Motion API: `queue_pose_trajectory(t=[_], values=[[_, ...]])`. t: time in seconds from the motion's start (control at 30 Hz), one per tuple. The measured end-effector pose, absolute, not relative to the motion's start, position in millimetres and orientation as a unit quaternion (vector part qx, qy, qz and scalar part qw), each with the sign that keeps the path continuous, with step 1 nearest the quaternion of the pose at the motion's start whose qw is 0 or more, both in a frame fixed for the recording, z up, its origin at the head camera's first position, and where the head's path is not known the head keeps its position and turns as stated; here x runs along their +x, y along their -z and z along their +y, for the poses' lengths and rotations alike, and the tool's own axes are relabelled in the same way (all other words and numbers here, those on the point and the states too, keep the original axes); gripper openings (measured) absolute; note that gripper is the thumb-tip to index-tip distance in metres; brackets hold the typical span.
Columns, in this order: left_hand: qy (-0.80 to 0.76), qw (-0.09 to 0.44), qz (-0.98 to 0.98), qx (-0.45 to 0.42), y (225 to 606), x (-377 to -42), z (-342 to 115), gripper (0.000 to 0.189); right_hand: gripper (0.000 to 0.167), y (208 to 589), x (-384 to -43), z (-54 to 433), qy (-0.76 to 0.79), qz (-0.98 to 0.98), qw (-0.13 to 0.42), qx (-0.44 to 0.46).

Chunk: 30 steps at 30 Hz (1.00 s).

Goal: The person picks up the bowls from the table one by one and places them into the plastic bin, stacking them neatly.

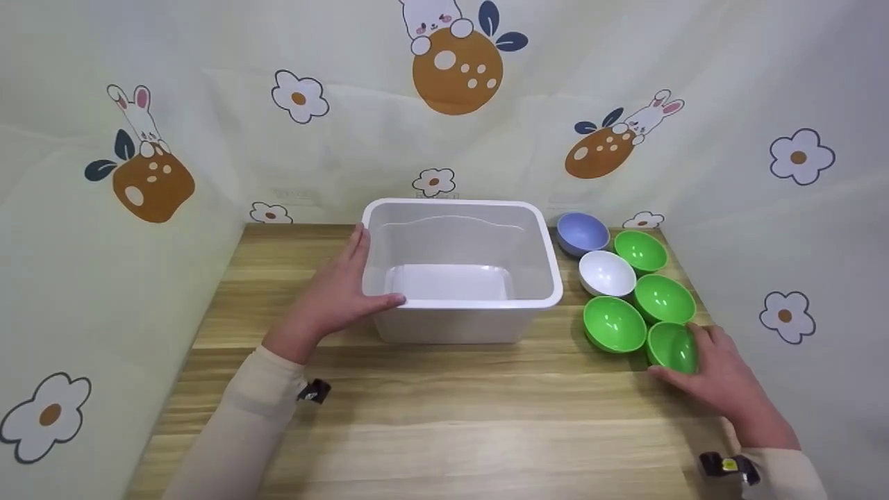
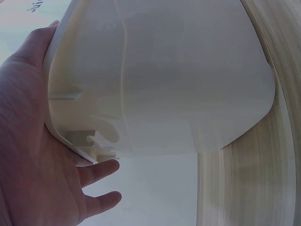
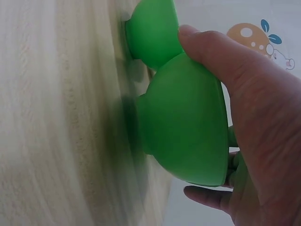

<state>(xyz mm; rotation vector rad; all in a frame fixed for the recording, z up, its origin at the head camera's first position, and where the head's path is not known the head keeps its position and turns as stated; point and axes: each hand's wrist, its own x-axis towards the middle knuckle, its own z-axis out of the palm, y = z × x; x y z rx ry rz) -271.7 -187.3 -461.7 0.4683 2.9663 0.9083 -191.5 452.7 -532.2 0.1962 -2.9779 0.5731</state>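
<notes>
A white plastic bin (image 1: 455, 323) stands in the middle of the wooden table. At its left end my left hand (image 1: 333, 292) rests with fingers spread, the thumb lying on the front rim; in the left wrist view, two fairly straight fingers reach past the bin's edge. My right hand (image 1: 722, 378) holds the nearest green bowl (image 1: 671, 347) by its rim, thumb on one side and fingers on the other. Seen from the right wrist, this bowl (image 3: 188, 122) sits upright close over the table, against another green bowl (image 3: 153, 35).
Beside the held bowl are more green bowls (image 1: 615, 325), a white bowl (image 1: 607, 273) and a blue bowl (image 1: 582, 234), grouped right of the bin. A patterned cloth (image 1: 347, 153) hangs along the back and sides of the table (image 1: 444, 423).
</notes>
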Motion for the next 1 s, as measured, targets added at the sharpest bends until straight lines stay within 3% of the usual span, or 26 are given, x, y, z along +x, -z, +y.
queue_pose_trajectory(t=[1.0], values=[[-0.295,-0.001,0.944,0.150,464,-271,-189,0.146,0.119,443,-236,383,-0.292,-0.943,0.063,0.148]])
